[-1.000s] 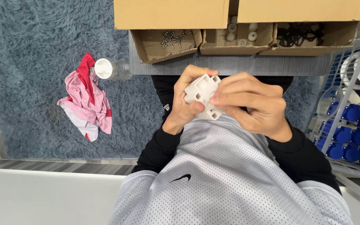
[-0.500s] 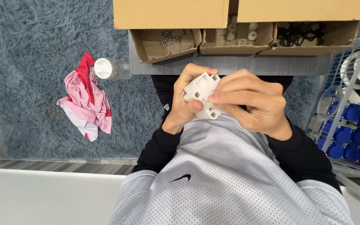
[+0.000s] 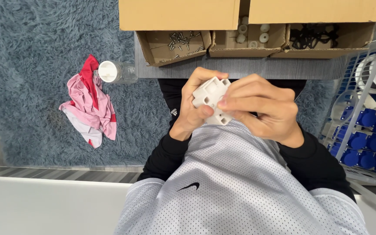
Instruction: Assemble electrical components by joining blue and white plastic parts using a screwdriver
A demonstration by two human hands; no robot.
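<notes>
White plastic part [image 3: 212, 99], blocky with notched corners and square recesses, sits right in front of my chest, held up between both hands and just below the near edge of the grey bench [image 3: 240, 68]; my left hand [image 3: 194, 109] is wrapped around its left side, fingers curled over the top edge and thumb pressed across the lower face; my right hand [image 3: 262, 106] is clamped on its right side, fingertips laid flat against the front, so both hands are closed on the one piece; I can't tell what the underside of the part looks like, it's buried in my palms; below the hands I see my grey mesh jersey [image 3: 240, 187] over black sleeves; up on the bench there are three open cardboard boxes in a row; the left box [image 3: 153, 48] holds loose screws [image 3: 181, 42]; the middle box [image 3: 223, 48] has small white round pieces [image 3: 252, 34]; the right box [image 3: 349, 43] carries a tangle of black parts [image 3: 312, 35]; off to my left on the blue shaggy carpet [image 3: 31, 65] lies a crumpled pink and red cloth [image 3: 90, 106], with a clear bottle [image 3: 116, 72] with a white cap lying on its side just beside it; on my right stands a wire rack [image 3: 362, 109] with rows of blue caps [image 3: 368, 139].
</notes>
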